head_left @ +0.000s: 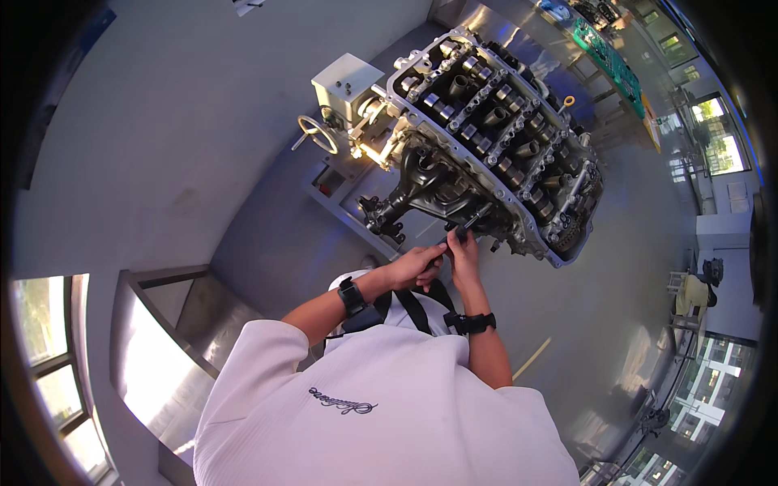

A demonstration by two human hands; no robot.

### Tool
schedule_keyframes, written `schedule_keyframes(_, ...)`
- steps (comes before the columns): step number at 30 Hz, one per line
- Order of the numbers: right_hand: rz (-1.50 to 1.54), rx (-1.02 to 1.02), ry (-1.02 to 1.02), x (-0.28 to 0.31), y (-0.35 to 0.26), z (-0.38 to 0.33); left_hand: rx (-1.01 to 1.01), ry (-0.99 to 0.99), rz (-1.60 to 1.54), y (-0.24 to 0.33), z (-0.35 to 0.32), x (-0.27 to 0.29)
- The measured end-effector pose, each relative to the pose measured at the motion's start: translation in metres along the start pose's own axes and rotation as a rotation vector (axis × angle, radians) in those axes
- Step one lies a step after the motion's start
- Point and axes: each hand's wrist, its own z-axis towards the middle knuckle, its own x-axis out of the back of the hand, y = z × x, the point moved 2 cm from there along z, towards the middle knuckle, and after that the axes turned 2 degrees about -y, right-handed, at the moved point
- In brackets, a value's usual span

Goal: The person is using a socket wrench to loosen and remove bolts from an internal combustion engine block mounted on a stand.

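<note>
A car engine [504, 166] is mounted on a stand in front of me, its open top showing camshafts and several round wells. A black exhaust manifold [417, 182] sits on its near side. My left hand [415, 267] is closed around the dark handle of what looks like a ratchet wrench [461, 232]. At the wrench's head, the fingers of my right hand [463, 257] are wrapped round it. A thin shiny shaft runs from the head toward the engine's lower near side. The shaft's far end and any fastener there are too small to make out.
Left of the engine stands a grey gearbox [347, 85] with a handwheel [317, 135]. A metal cabinet or bench [212, 316] is at the lower left, by the wall. Beyond the engine is a table with a green mat [608, 61]. A yellow dipstick loop [569, 101] sticks up at the engine's far side.
</note>
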Motion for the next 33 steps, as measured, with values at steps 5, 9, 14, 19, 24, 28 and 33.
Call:
schedule_keyframes(5,0.348,-0.091,-0.226,-0.035,-0.016,-0.021,0.163,-0.407,-0.605,-0.011,-0.015,0.004)
schedule_keyframes(9,0.150,-0.033,-0.167,-0.029,-0.001,-0.013,0.182,-0.045,-0.285,-0.001,-0.026,0.016)
schedule_keyframes(14,-0.034,0.017,0.088,-0.032,0.015,-0.002,-0.110,0.200,0.530,0.013,-0.039,0.025)
schedule_keyframes(19,-0.113,0.018,0.105,-0.033,0.003,-0.007,-0.110,0.100,0.440,0.003,-0.029,0.027)
schedule_keyframes(24,0.298,-0.102,-0.229,-0.030,-0.004,-0.016,0.143,-0.356,-0.550,-0.016,-0.015,0.030)
schedule_keyframes(28,0.096,-0.101,-0.118,-0.015,0.010,-0.008,0.161,-0.083,-0.266,-0.001,-0.024,0.025)
schedule_keyframes(33,-0.012,0.053,0.067,-0.029,0.010,-0.008,-0.065,0.126,0.218,0.002,-0.022,0.026)
